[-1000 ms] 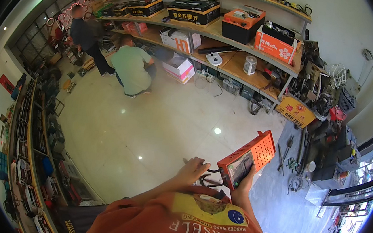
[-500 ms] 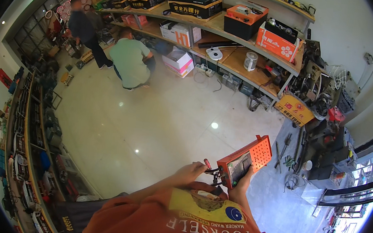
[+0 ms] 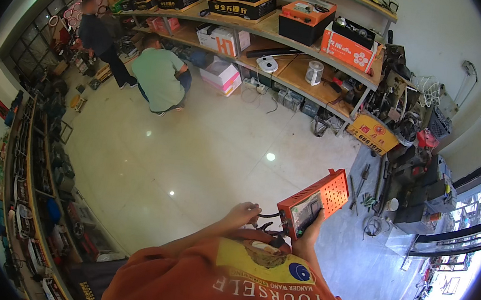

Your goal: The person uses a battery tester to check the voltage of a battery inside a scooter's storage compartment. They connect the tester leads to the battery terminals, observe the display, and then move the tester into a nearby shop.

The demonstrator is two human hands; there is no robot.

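Observation:
An orange metal box (image 3: 333, 195), with a perforated end, a panel on its top face and black cables at its near end, is held up in front of my body. It looks like a battery charger, tilted to the right. My right hand (image 3: 308, 237) grips its lower right side, thumb up against the panel. To the left of the box, my left hand (image 3: 243, 213) is closed in a pinch on a black cable (image 3: 269, 215) that runs from the box. More black leads (image 3: 266, 228) hang between the hand and the box.
Ahead, a shelf (image 3: 294, 71) carries boxed batteries, a glass jug (image 3: 314, 72) and small appliances. A person in a green shirt (image 3: 157, 78) squats on the tiled floor; another in dark clothes (image 3: 98, 38) stands behind. Tools and scrap (image 3: 384, 193) lie at right; loaded racks (image 3: 28, 187) line the left.
My left hand has moved slightly left and up, drawing the black cable straighter. A red-handled piece by its fingers no longer shows. The view has shifted a little; the right hand still holds the box.

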